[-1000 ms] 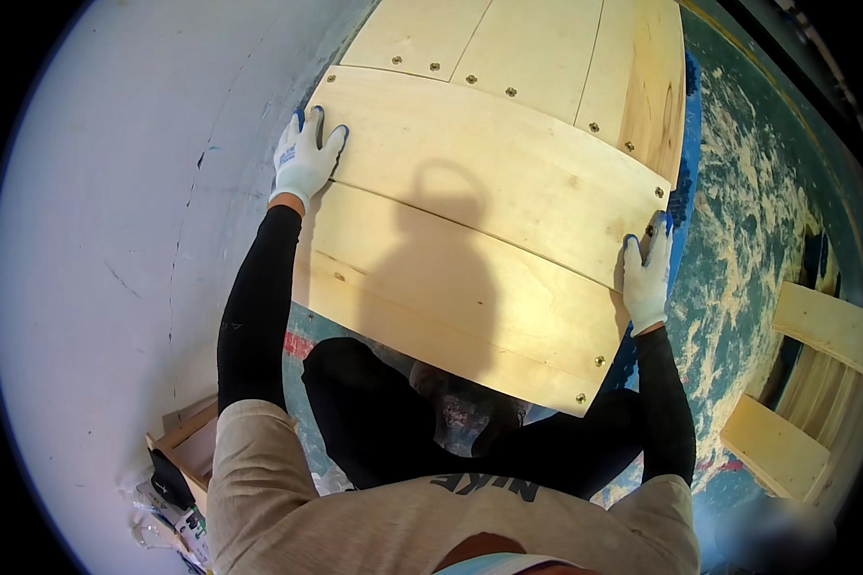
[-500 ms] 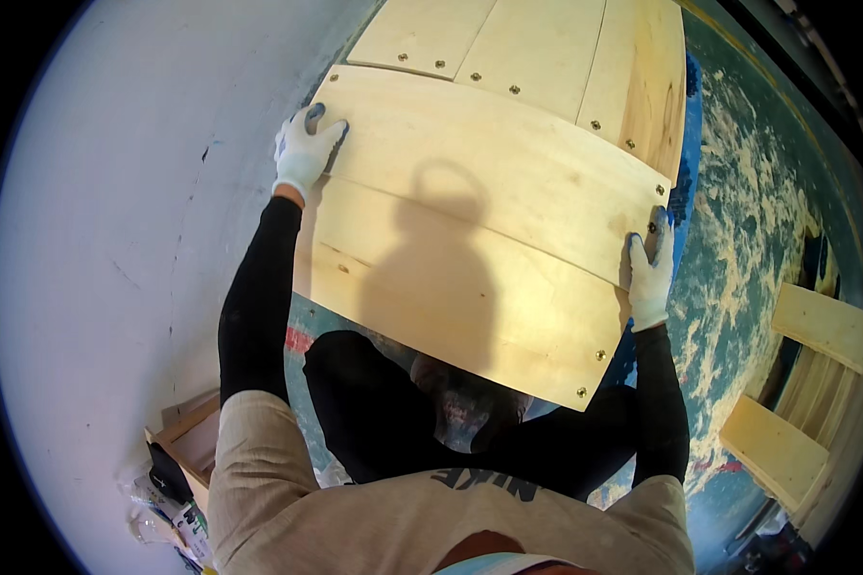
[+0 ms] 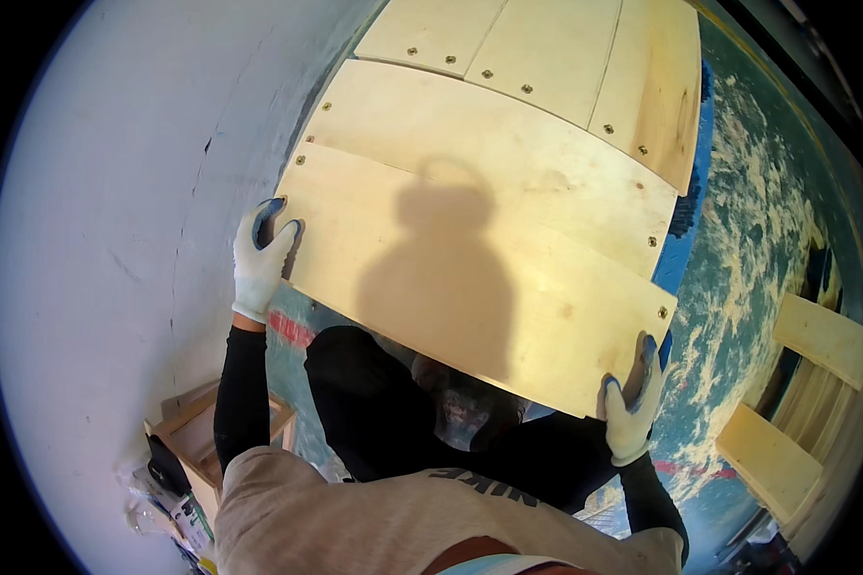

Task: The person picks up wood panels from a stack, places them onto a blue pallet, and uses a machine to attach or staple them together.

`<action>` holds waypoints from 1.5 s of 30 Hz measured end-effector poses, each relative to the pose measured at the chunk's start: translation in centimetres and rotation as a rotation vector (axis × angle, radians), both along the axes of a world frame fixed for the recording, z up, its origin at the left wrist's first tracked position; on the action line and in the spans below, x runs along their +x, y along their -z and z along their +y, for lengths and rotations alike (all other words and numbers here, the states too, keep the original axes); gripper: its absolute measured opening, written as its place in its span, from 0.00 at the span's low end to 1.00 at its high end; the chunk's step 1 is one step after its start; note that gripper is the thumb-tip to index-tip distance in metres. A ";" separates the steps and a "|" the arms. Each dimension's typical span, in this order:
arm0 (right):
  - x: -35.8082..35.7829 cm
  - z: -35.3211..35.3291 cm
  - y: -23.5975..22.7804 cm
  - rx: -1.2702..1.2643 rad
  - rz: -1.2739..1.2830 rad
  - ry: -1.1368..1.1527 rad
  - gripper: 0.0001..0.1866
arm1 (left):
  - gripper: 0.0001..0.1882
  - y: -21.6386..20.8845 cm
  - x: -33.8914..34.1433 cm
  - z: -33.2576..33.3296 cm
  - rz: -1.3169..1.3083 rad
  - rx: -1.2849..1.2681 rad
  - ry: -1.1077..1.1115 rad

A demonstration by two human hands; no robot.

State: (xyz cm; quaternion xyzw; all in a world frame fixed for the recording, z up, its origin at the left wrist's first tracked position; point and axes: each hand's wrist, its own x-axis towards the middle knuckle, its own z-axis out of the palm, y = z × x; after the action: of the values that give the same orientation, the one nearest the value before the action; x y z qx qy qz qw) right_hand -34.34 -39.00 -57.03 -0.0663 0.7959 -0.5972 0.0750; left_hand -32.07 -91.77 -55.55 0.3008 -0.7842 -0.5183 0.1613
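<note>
Seemingly, two hands (image 3: pixel 259 265) (image 3: pixel 633 414) against one wooden board (image 3: pixel 547 311).

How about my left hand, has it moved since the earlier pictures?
Yes: your left hand has moved toward you, now much closer to the red floor mark.

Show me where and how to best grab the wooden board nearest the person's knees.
Probably grip the board by its two short ends, one hand from the left, one from the right: it is long and flat, with no handle showing. The left hand and right hand are at those ends.
</note>
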 end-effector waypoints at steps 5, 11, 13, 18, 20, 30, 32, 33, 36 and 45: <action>0.3 1.0 0.1 0.502 -0.024 -0.109 0.42 | 0.29 3.8 2.5 -2.8 -0.144 -0.358 0.086; 0.1 -0.2 0.2 -0.024 -0.348 0.144 0.39 | 0.37 4.6 2.6 -4.2 -0.367 -0.535 -0.001; 0.4 -1.1 0.0 -0.067 -0.368 0.175 0.38 | 0.37 4.6 2.0 -4.0 -0.347 -0.449 0.030; 0.4 -1.9 0.0 -0.037 -0.332 0.191 0.34 | 0.35 1.7 1.4 -2.6 -0.275 -0.214 -0.083; 0.3 -1.8 0.2 -0.077 -0.334 0.260 0.31 | 0.29 2.0 1.4 -3.0 -0.202 -0.150 -0.128; 0.6 -1.7 0.7 -0.386 -0.268 0.433 0.25 | 0.22 1.8 2.1 -4.1 -0.164 -0.187 -0.129; 0.5 -1.8 0.8 -0.417 -0.281 0.438 0.25 | 0.22 2.0 2.4 -4.4 -0.156 -0.182 -0.123; 0.5 -1.7 0.8 -0.448 -0.296 0.444 0.25 | 0.21 2.1 2.5 -4.5 -0.151 -0.177 -0.118; 0.4 -1.5 0.8 -0.437 -0.302 0.438 0.25 | 0.19 1.9 2.6 -4.3 -0.149 -0.170 -0.108; -1.3 -1.6 -0.7 -0.463 -0.210 0.438 0.24 | 0.16 0.7 3.3 -5.3 -0.056 -0.077 -0.212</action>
State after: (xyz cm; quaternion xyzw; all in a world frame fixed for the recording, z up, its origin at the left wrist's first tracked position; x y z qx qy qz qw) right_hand -35.62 -40.60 -56.30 0.1528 0.6223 -0.7677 0.0095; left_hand -28.81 -97.02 -56.23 0.3899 -0.7715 -0.4593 0.2046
